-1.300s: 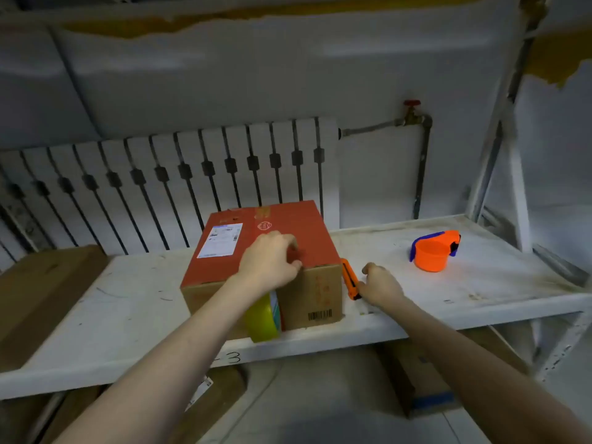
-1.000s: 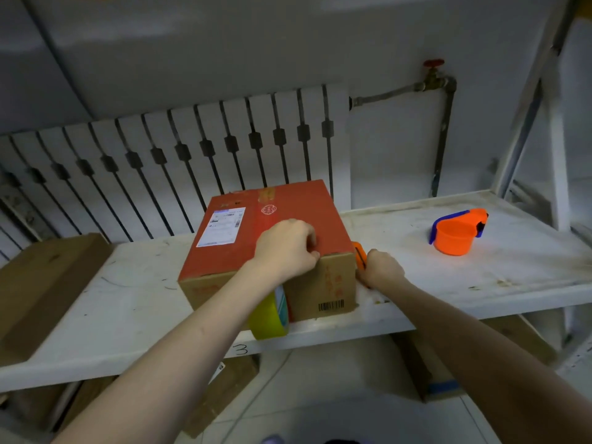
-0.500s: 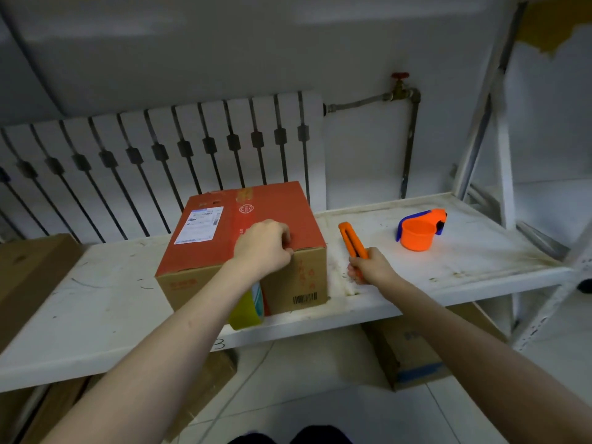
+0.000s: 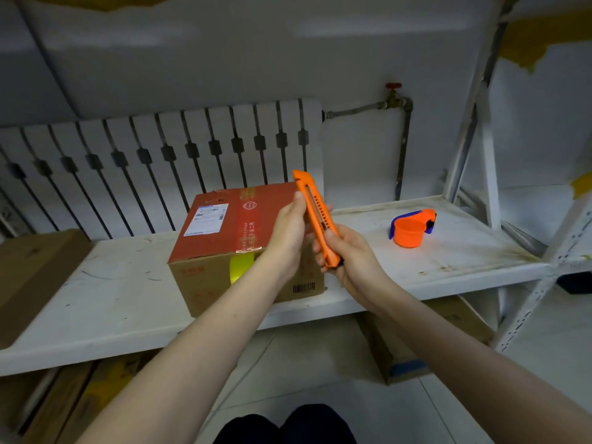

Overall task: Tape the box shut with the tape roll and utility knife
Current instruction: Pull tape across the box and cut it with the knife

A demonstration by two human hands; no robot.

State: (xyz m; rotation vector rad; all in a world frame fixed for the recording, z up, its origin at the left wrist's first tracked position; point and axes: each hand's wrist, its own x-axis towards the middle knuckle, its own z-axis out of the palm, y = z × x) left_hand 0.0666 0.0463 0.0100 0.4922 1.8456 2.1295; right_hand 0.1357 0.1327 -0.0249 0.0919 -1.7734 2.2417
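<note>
A cardboard box [image 4: 224, 232] with a red top and a white label sits on the white shelf [image 4: 105, 299]. A strip of clear tape runs across its top, and the yellow tape roll [image 4: 241, 266] hangs against its front face, partly behind my left wrist. My right hand [image 4: 347, 261] grips the lower end of the orange utility knife [image 4: 315, 216], held up above the box's right edge. My left hand [image 4: 286, 235] holds the knife's upper part, thumb near the tip. No blade shows.
An orange and blue tape dispenser [image 4: 411, 227] lies on the shelf to the right. A flat brown carton [image 4: 30, 274] rests at the left end. A radiator [image 4: 160, 165] stands behind the box; more cartons [image 4: 416, 344] sit under the shelf.
My right hand lifted the knife off the shelf and raised it in front of me. My left hand left the box top and took hold of the knife's upper part.
</note>
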